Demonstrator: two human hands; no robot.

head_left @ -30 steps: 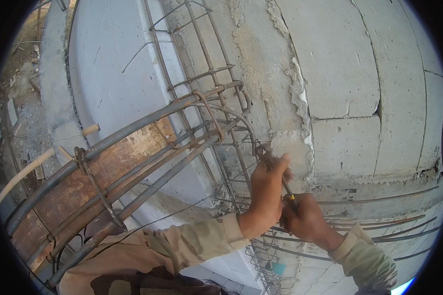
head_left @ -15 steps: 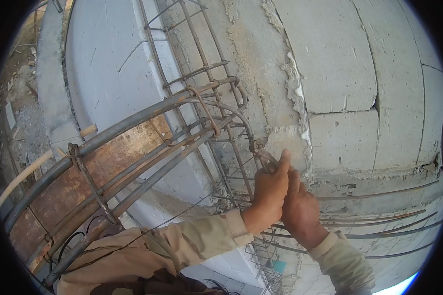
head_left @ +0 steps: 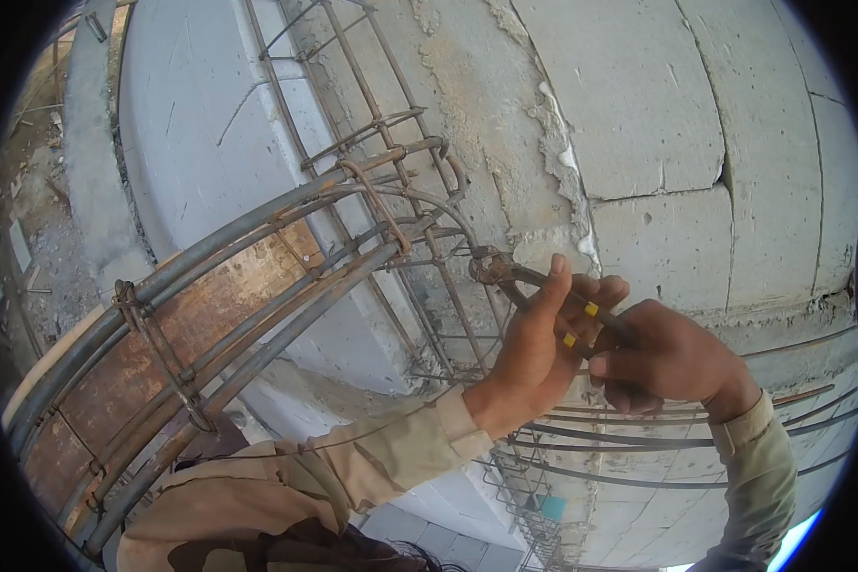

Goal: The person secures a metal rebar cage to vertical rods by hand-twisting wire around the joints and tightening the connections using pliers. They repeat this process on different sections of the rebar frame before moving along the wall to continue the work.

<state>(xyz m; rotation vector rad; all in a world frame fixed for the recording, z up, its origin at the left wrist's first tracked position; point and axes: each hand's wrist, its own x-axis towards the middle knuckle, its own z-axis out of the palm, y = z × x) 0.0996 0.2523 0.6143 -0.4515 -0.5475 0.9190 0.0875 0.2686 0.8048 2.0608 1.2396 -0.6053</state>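
Note:
A pair of pincers has its rusty head at the bent end of a steel bar, beside the rebar cage. Its two dark handles carry yellow bands and stand a little apart. My left hand is around the handles from the near side, thumb pointing up and fingers curling behind them. At the handle ends, my right hand grips with bent fingers. Whether wire sits in the pincers' jaws is too small to tell.
A curved bundle of rebar with tied stirrups crosses the left side over a rusty brown panel. A block wall rises on the right. Several thin bars run along it below my hands. Rubble ground lies far left.
My right hand has moved right, away from my left hand, and the pincers' handles now show between them. My left hand has opened out somewhat. The view has shifted slightly.

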